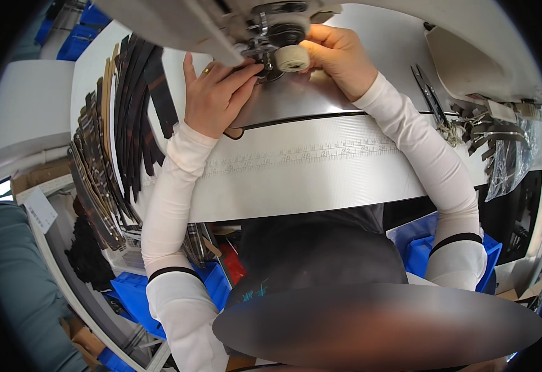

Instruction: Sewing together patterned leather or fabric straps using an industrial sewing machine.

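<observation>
Beneath the head of a sewing machine (264,37), my left hand (212,99) lies with fingers stretched out and partly spread, the fingertips close to the needle area. The rounded end of a dark strip with a tan edge (234,132) shows below the left wrist; the rest of it is hidden by the hand. My right hand (345,62) is closed in a pinch just right of a pale round roller (292,58). What its fingertips grip is hidden behind the roller and in glare. Both hands are over the shiny metal plate (308,99).
Dark straps (137,105) lie in a row on the left of the table, with more brown strips (94,161) hanging over its edge. Tweezers or thread snips (429,93) lie at right beside strap scraps (497,133). A printed ruler strip (320,152) crosses the table front. Blue bins (137,297) stand below.
</observation>
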### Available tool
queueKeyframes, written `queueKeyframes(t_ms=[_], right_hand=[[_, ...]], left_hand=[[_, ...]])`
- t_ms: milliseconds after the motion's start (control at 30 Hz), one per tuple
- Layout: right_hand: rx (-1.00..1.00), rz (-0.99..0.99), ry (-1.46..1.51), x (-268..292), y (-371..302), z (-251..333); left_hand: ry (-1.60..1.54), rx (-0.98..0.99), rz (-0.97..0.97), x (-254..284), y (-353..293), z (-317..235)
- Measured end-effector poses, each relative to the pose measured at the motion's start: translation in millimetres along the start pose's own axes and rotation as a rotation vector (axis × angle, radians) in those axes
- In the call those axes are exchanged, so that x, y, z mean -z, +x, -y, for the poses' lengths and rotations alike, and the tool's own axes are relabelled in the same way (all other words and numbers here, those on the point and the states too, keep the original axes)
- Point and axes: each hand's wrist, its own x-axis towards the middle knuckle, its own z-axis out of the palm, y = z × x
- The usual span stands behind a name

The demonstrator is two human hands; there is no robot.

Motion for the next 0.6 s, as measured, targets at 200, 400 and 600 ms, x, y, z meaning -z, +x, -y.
queueKeyframes(t_ms=[200,400,600], right_hand=[[0.282,-0.085,-0.322,2,1,-25],[0.340,-0.108,-0.542,-23,-2,-16],[0.462,-0.185,-0.773,-28,5,-29]], left_hand=[[-0.134,0.032,-0.110,-6,-1,2],[-0.241,0.148,-0.064,-6,0,7],[-0.261,0.106,-0.080,-9,-1,11]])
